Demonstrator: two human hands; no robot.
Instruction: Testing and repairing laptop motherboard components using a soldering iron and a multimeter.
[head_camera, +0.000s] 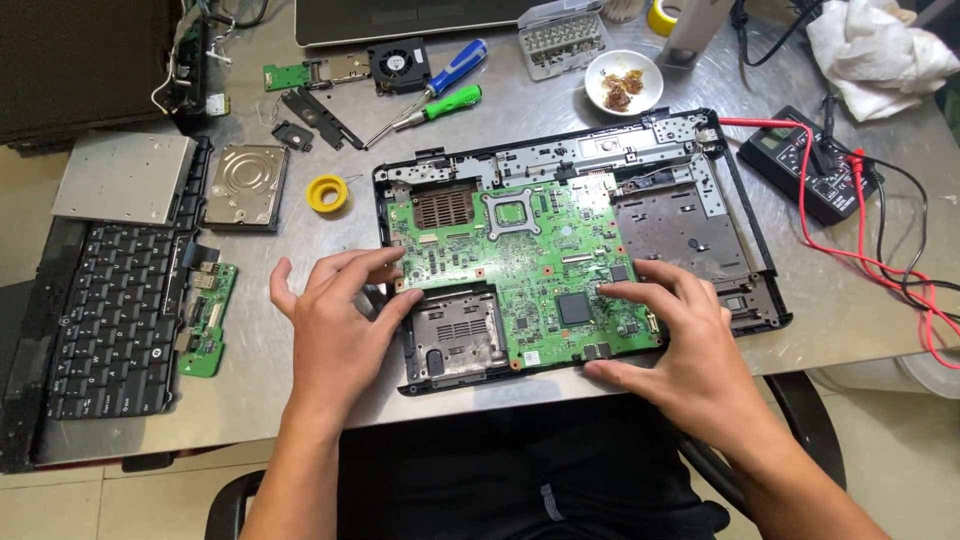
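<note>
An opened black laptop base (760, 255) lies on the metal table with a green motherboard (520, 265) seated in it. My left hand (335, 325) rests at the board's left edge, fingers spread, fingertips touching the board near its left side. My right hand (680, 345) is on the board's lower right corner, fingers on top and thumb under the front edge of the base. Neither hand holds a tool.
A detached keyboard (110, 320), small green board (205, 320), optical drive (125, 178), hard drive (245, 187) and yellow tape roll (327, 193) lie left. Two screwdrivers (440, 90), a fan (398, 65), a bit case (562, 40) and a dish (623, 82) sit behind. A multimeter (810, 170) with red leads lies right.
</note>
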